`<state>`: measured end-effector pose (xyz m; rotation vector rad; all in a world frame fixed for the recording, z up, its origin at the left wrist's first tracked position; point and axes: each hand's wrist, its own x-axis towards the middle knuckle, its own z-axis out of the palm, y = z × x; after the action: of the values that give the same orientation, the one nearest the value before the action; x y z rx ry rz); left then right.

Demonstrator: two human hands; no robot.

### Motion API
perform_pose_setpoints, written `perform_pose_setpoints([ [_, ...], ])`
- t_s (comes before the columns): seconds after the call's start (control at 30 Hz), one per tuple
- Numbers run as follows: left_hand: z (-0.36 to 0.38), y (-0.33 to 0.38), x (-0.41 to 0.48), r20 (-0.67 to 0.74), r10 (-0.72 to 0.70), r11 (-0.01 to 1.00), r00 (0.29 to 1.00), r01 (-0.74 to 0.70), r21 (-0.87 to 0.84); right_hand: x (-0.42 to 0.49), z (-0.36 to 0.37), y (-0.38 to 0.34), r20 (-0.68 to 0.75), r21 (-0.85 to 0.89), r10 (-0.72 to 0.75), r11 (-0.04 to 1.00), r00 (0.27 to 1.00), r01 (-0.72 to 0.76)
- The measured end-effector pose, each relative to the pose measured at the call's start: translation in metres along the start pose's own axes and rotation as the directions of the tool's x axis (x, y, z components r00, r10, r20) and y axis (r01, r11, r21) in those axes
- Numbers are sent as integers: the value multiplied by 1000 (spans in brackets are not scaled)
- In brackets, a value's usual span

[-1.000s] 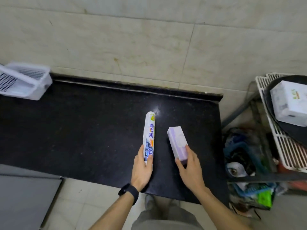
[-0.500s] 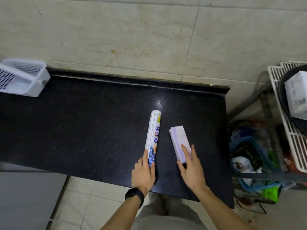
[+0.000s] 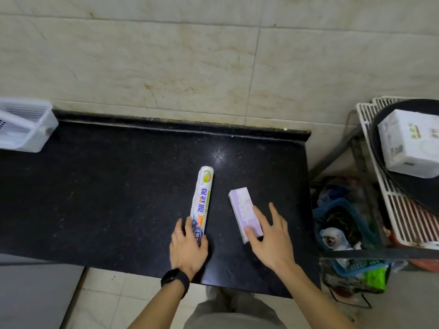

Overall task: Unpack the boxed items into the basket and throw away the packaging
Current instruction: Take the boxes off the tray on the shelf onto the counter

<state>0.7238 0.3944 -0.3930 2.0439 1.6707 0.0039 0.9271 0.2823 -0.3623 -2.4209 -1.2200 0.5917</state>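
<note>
A white basket (image 3: 26,125) is sitting at the counter's (image 3: 107,198) far left edge. The left hand (image 3: 188,245) is lying loosely over the near end of a long printed roll (image 3: 202,198). The right hand (image 3: 270,236), fingers spread, is pressing on a small purple box (image 3: 242,207) beside it.
</note>
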Motion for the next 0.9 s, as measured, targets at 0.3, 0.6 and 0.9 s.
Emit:
perform_pose_setpoints([
  [0.3, -63, 178, 48, -184, 553, 822, 813, -568, -38, 38, -201, 54, -692, -23, 5, 999, 721, -28],
  [0.6, -60, 381, 20, 35, 879, 470, 475, -877, 103, 61, -278, 127, -497, 89, 359, 927, 790, -365],
  [0.9, -20, 429, 16, 327, 800, 466, 504, -864, 192, 57, -248, 147, -603, 215, 281, 959, 746, -187],
])
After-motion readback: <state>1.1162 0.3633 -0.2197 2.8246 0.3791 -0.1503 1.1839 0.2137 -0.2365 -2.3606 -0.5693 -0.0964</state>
